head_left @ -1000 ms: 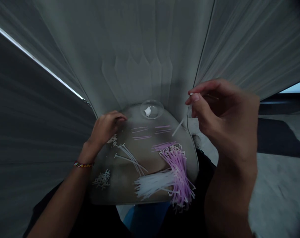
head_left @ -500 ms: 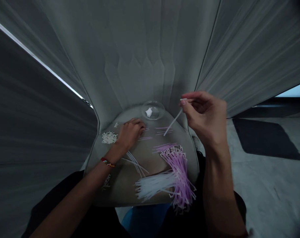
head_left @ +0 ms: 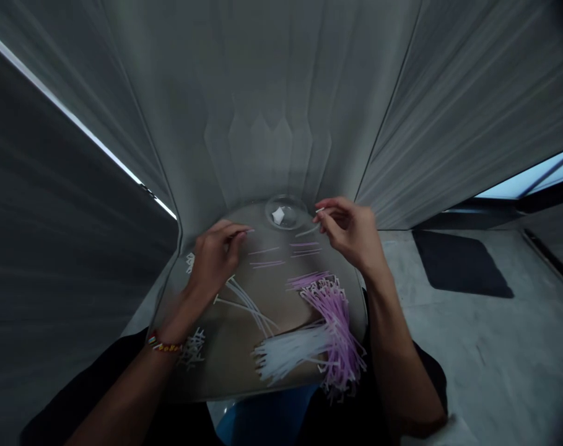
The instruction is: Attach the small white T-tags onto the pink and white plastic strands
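My left hand (head_left: 213,254) is raised over the left of the chair seat, pinching a thin purple stick whose tip (head_left: 250,231) pokes out past the fingertips. At the back right, my right hand (head_left: 349,230) is closed on a thin white tube (head_left: 306,233) with a small white end piece. Short purple sticks (head_left: 267,264) lie between and below the hands. A clear round dish (head_left: 300,214) behind them contains a white piece (head_left: 278,215). White tubes with T-shaped ends (head_left: 248,300) lie crossed near my left wrist.
On the seat (head_left: 207,387), a bundle of white tubes (head_left: 290,350) meets a pile of purple tubes with white hooked ends (head_left: 339,328) at front right. Small white pieces (head_left: 194,348) lie at left. The chair back (head_left: 272,74) rises behind; a dark mat (head_left: 462,263) is on the floor.
My left hand has lifted off the seat and moved left, a purple stick now in its fingers. My right hand has come left and lower with the white tube, which lies flatter.
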Motion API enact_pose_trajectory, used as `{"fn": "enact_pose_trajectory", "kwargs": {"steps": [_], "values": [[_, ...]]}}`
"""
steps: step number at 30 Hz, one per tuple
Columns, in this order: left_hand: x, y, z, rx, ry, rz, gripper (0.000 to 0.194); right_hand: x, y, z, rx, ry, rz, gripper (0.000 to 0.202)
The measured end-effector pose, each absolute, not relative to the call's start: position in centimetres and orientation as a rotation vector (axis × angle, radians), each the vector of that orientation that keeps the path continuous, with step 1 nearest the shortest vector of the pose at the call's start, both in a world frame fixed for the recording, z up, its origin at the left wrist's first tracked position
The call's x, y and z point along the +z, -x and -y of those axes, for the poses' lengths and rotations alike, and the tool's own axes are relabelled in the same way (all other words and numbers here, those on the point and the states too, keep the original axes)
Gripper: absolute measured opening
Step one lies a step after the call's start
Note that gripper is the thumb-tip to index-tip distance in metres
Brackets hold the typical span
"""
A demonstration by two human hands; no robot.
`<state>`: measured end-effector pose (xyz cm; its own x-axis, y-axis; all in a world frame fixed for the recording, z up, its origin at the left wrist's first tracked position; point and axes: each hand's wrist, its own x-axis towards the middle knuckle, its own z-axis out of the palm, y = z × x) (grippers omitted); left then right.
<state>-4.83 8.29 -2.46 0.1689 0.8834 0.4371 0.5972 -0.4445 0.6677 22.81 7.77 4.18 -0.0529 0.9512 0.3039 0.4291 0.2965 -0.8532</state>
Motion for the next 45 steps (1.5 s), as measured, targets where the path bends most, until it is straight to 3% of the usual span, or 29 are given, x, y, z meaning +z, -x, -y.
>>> {"fn": "enact_pose_trajectory", "kwargs": {"steps": [5,13,21,26,30,45], "values": [[-1.3,3.9,-7.4,1.46,-2.057,-1.474,0.014,3.5,-22.1,-7.8,0.686,1.329,1.681,0.015],[-0.1,2.5,-5.7,2.235,-1.695,-1.696,0.016,3.2,-21.4,-7.4,0.769,1.369,1.712,0.02],[0.2,3.1,-6.0,2.273,-1.789,-1.564,0.003,3.1,-21.8,-7.7,0.676,1.389,1.827,0.016],[1.1,3.7,-6.3,2.363,-1.818,-1.51,0.012,4.3,-21.9,-10.4,0.496,1.491,1.967,0.016],[1.8,3.9,-6.0,2.373,-1.722,-1.629,0.008,3.7,-20.4,-13.6,0.378,1.631,2.228,0.013],[1.6,4.3,-5.4,2.283,-1.708,-1.737,0.005,0.3,-17.0,-18.2,0.308,1.891,2.451,0.02]]}}
